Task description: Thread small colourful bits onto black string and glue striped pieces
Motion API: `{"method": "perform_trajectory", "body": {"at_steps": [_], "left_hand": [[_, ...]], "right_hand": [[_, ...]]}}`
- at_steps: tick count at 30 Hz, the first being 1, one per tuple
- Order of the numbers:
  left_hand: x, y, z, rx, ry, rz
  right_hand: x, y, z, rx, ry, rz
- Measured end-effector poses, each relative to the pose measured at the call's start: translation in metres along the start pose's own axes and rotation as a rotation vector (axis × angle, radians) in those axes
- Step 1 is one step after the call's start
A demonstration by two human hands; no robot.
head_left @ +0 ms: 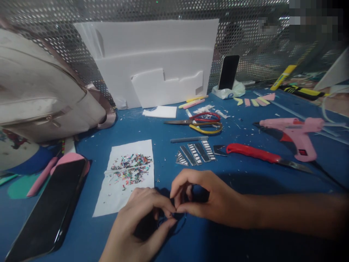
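Note:
My left hand [141,222] and my right hand [204,196] meet at the fingertips, low in the middle of the head view. Both are closed in a pinch. Between and just below the fingertips curves a thin dark strand [183,226], partly hidden by the fingers; its ends do not show. Left of the hands lies a creased white paper sheet [105,203] strewn with small shiny coloured bits [133,169]. Just beyond my right hand are several dark and striped cut strips [195,153] and a thin grey stick [189,139].
Past the strips lie scissors [205,122]. To the right are a red-handled cutter [253,151] and a pink glue gun [293,131] with its cord. A phone [51,207] and a bag [46,87] sit left. White boards [163,54] and a propped phone [229,72] stand behind.

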State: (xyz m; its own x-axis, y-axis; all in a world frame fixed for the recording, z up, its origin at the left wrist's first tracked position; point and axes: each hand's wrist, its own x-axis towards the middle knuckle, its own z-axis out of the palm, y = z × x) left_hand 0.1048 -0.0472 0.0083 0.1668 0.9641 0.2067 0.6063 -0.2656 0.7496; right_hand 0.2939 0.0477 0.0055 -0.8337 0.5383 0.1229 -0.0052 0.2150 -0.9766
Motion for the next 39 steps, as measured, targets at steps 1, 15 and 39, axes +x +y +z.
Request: {"method": "perform_trajectory", "body": {"at_steps": [1, 15, 39], "left_hand": [[0.0006, 0.0004, -0.0002, 0.002, -0.002, 0.000], [0.0003, 0.0002, 0.0004, -0.032, -0.041, -0.077], [-0.0055, -0.0066, 0.0007, -0.046, -0.013, -0.034]], "right_hand": [[-0.0001, 0.0003, -0.0002, 0.003, 0.006, 0.000], [-0.0018, 0.0004, -0.0015, -0.090, 0.243, -0.236], [-0.0005, 0.0028, -0.0041, -0.234, -0.125, -0.115]]}}
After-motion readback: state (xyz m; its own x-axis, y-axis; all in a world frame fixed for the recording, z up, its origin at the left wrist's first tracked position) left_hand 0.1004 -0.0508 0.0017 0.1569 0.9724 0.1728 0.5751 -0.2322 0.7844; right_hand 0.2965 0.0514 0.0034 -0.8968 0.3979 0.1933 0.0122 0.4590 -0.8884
